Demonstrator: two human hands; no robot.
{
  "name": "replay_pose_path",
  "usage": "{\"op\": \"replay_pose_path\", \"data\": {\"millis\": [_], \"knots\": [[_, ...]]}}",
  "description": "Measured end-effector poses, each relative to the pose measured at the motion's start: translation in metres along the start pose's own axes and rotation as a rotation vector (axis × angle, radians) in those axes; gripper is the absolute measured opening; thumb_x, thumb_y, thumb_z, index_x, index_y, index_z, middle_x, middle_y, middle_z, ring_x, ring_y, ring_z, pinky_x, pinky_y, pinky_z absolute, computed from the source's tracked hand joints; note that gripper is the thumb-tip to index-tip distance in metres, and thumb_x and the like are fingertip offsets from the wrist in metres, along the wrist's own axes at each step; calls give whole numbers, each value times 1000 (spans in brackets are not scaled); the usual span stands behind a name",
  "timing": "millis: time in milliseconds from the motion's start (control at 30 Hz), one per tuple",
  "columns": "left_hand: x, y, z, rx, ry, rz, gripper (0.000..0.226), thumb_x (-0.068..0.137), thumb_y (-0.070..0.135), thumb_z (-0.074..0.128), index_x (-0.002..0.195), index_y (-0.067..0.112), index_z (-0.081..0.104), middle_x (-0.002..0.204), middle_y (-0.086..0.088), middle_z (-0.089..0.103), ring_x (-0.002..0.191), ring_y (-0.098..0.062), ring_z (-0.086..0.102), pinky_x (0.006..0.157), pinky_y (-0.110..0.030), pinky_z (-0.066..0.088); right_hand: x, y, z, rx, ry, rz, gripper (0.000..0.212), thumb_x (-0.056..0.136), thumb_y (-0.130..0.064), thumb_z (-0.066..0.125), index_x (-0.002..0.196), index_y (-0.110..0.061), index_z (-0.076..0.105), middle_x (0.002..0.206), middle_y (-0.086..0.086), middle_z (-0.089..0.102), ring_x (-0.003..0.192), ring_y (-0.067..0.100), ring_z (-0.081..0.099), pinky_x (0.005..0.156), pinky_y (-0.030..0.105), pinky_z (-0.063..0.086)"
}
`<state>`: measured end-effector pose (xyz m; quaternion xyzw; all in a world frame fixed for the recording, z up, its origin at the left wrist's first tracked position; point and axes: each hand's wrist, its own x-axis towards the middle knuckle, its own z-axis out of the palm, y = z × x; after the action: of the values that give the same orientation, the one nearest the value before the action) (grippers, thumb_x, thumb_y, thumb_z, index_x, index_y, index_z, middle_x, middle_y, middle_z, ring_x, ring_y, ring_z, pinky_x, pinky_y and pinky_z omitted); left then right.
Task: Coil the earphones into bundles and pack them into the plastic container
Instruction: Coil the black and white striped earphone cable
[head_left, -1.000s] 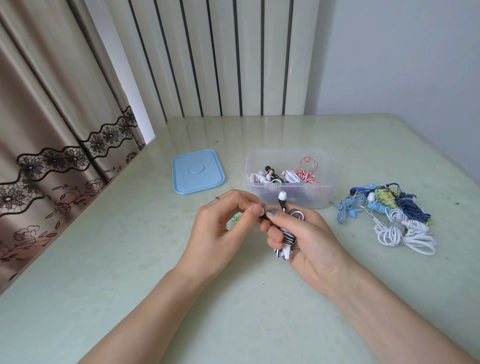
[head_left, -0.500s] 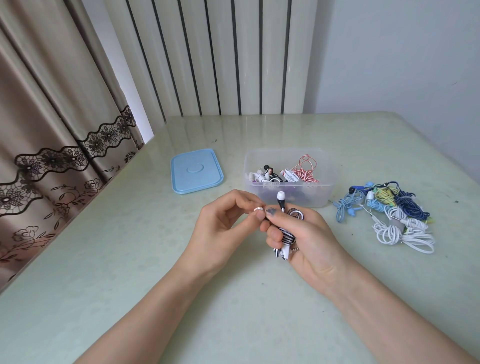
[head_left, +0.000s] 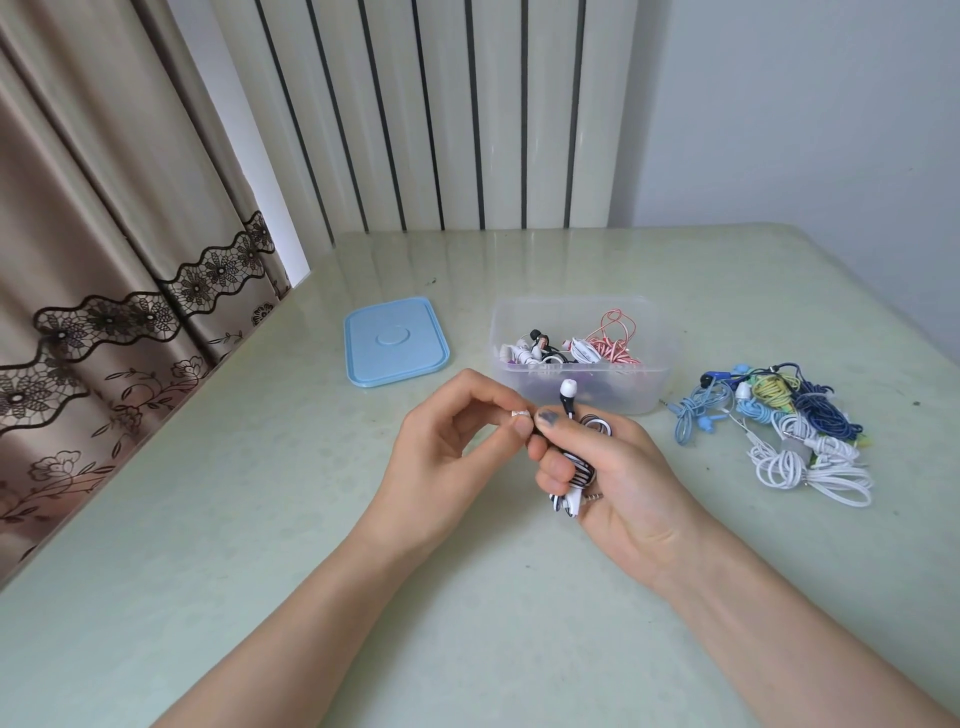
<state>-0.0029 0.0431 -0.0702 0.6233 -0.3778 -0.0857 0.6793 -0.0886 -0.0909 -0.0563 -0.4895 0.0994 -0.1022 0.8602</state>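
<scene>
My right hand (head_left: 613, 478) grips a coiled black-and-white striped earphone bundle (head_left: 579, 470) above the table, one white-tipped earbud (head_left: 568, 391) sticking up past my thumb. My left hand (head_left: 447, 457) pinches the bundle's other small white earbud tip (head_left: 520, 414) between thumb and forefinger, right beside my right thumb. Behind the hands stands the clear plastic container (head_left: 655, 332), holding a red-and-white bundle (head_left: 613, 348) and black-and-white earphones (head_left: 535, 351).
A blue lid (head_left: 396, 340) lies flat to the left of the container. A pile of loose earphones (head_left: 779, 431), blue, yellow, navy and white, sits at the right on the pale green table (head_left: 260, 519). A curtain hangs along the left edge.
My left fingers have shifted their pinch so the small white earbud tip now shows between them. The right hand and bundle have stayed in place.
</scene>
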Motion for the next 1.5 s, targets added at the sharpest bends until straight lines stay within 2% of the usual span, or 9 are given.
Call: {"op": "replay_pose_path", "data": {"millis": [300,467,600,700,867,1033,1167,1300,1500], "knots": [[1,-1,1,-47,-24,-36,9,96,-1,63,88,-4,61,91,-17,70,85,-26,67,86,-39,53,0,1,-3,-8,-7,-5,13,96,-2,53,86,1,61,64,8,51,49,10,41,47,20,36],[1,1,2,-44,-20,-34,9,95,4,64,90,-3,60,92,-17,69,85,-26,68,85,-38,54,1,3,-3,-48,2,-28,14,96,-3,53,86,0,63,65,9,53,50,12,42,49,21,37],[0,3,-2,189,-23,76,5,96,3,63,91,4,63,91,-8,70,89,-29,69,87,-45,54,2,5,-5,-176,21,-86,12,98,-6,54,91,-1,62,66,9,55,52,16,44,52,25,37],[0,5,-4,471,27,169,10,93,8,67,87,16,66,85,9,67,87,-18,66,83,-37,52,2,8,-7,-318,37,-144,17,98,-11,55,85,-1,61,67,16,53,54,20,45,53,28,36],[0,7,-4,635,26,150,13,91,5,70,87,16,66,79,13,71,85,-11,68,80,-28,52,0,6,-4,-392,30,-110,27,96,-29,59,85,-4,62,63,11,54,59,19,48,56,28,36],[0,11,-1,574,43,40,15,89,-1,68,82,11,63,78,10,75,81,-4,72,75,-17,49,-2,2,1,-446,68,-93,29,101,-25,49,95,1,61,62,2,58,60,16,51,56,23,39],[8,21,3,342,52,-126,15,89,-7,65,81,2,56,74,10,74,79,-10,73,75,-24,53,-1,-9,5,-535,100,-137,21,102,-19,49,95,-9,66,65,-4,59,57,10,52,50,15,40],[34,50,5,256,103,-205,11,87,-8,68,84,-4,58,69,6,73,69,-4,70,58,-10,43,13,-43,16,-629,118,-174,24,102,-24,47,100,-13,68,64,-8,59,50,6,51,48,14,40],[111,52,9,534,-4,-173,20,87,6,69,95,24,69,86,1,68,72,-21,67,59,-21,48,73,-90,12,-946,247,-265,38,100,-36,40,89,-10,64,84,6,69,75,26,63,77,41,51]]}}
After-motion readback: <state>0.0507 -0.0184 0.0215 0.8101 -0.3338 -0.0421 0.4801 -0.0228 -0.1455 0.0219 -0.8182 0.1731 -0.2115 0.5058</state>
